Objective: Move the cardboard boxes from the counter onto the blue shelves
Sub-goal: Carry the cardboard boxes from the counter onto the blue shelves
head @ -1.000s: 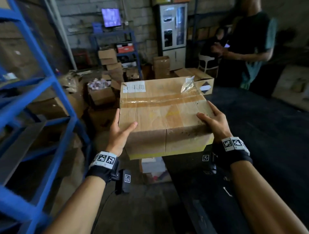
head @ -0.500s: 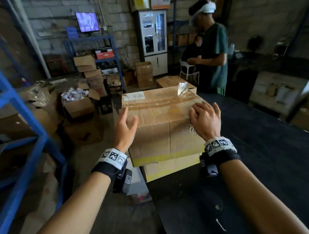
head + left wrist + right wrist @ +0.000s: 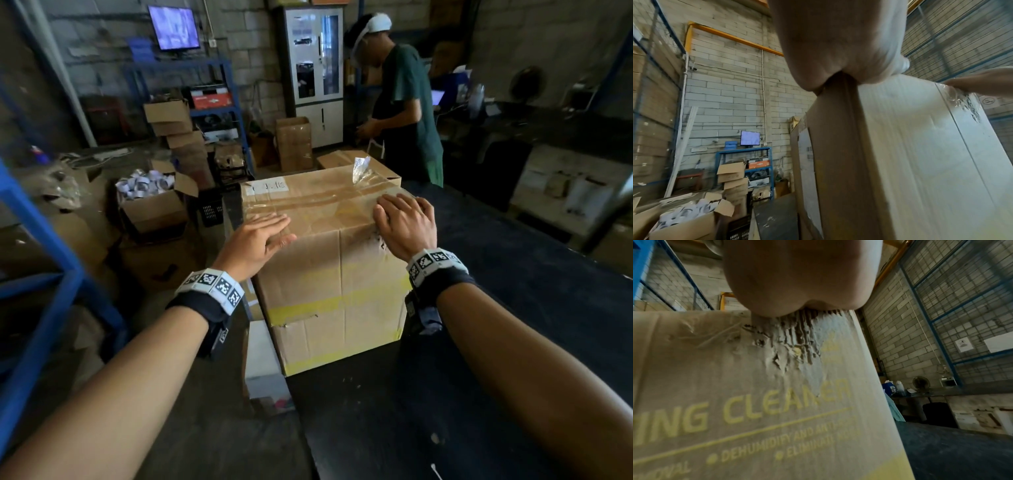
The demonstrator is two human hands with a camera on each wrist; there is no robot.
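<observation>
A: Where's the box [image 3: 337, 274]?

B: Standing on the counter [image 3: 513, 342], at its left edge, with a second box [image 3: 380, 168] right behind it on the same counter. Clear tape runs across its top, and a loose curl of tape [image 3: 361, 169] sticks up at the far right corner.

A: And the hands?

B: The left hand [image 3: 255, 241] lies flat on the box's near-left top corner, fingers straight and together, gripping nothing. The right hand [image 3: 406, 222] rests palm down on the near-right top edge, fingers lightly bent over the tape; it presses rather than grasps. From the right wrist, the heel of the palm sits on torn cardboard above yellow lettering that reads "CLEANER".

A: The shelves?

B: A blue shelf [image 3: 41, 260] frame stands left of the box, across a strip of floor. An open carton [image 3: 150, 202] of white rolls sits on the floor beyond it. A person [image 3: 400, 113] in a green shirt stands behind the box, at the counter's far end.
</observation>
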